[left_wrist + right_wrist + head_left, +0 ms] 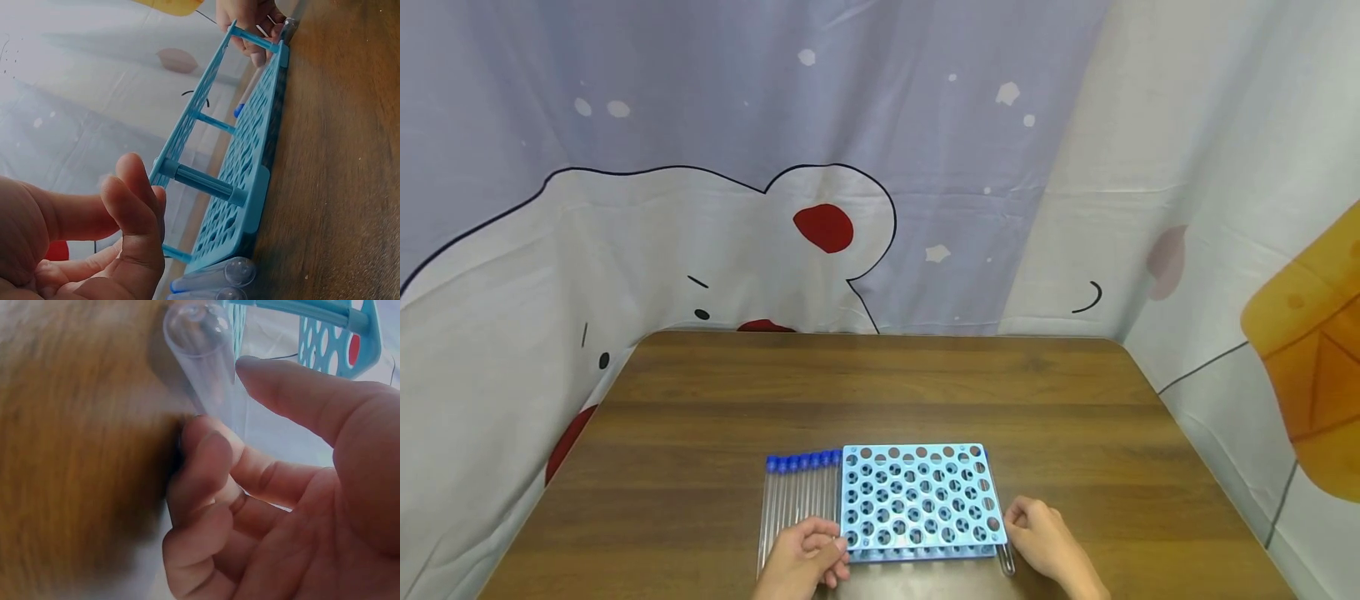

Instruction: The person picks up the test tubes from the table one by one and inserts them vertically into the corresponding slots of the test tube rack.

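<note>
Bare left hand (805, 557) curls beside the near left corner of a perforated light-blue plastic rack (913, 503) standing between both hands; I cannot tell whether it pinches. Opposite, the right hand (1047, 537) has thumb and fingers apart, close to a clear, round-ended tube (1007, 562). That tube is probably light, stiff and slippery, so pinch it mid-body; the rack, likely light too, suits holding at either end.
</note>
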`<state>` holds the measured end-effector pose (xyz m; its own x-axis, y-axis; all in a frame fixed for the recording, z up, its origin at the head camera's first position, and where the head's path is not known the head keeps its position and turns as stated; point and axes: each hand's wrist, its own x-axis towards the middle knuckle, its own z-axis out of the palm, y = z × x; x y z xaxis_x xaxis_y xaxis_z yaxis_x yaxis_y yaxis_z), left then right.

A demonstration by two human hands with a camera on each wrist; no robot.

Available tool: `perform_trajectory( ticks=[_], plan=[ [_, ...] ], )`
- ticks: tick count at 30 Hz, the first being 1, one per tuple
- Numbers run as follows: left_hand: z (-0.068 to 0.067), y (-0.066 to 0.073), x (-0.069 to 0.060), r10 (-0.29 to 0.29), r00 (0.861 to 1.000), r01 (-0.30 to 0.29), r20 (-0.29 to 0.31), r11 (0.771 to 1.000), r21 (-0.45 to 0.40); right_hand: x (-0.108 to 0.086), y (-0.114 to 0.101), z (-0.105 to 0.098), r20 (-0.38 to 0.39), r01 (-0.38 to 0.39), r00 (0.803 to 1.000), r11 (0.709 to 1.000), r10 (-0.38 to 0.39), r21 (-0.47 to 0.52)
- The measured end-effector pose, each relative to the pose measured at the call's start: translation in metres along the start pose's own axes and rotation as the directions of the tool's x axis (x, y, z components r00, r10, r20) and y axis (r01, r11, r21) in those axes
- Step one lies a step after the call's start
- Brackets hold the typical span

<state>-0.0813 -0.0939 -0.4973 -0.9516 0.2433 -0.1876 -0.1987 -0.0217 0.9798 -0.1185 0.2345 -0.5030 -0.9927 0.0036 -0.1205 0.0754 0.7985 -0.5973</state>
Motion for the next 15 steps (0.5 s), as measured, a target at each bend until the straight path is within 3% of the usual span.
perform_trajectory(
  ticks=[15],
  plan=[
    [0.0028,0.0041,-0.0024,-0.005,0.998,0.005,-0.058,1.000,0.010,-0.0039,-0.0012,-0.0015,0.019,-0.021,1.000,1.000,0.022,-0.014]
  ],
)
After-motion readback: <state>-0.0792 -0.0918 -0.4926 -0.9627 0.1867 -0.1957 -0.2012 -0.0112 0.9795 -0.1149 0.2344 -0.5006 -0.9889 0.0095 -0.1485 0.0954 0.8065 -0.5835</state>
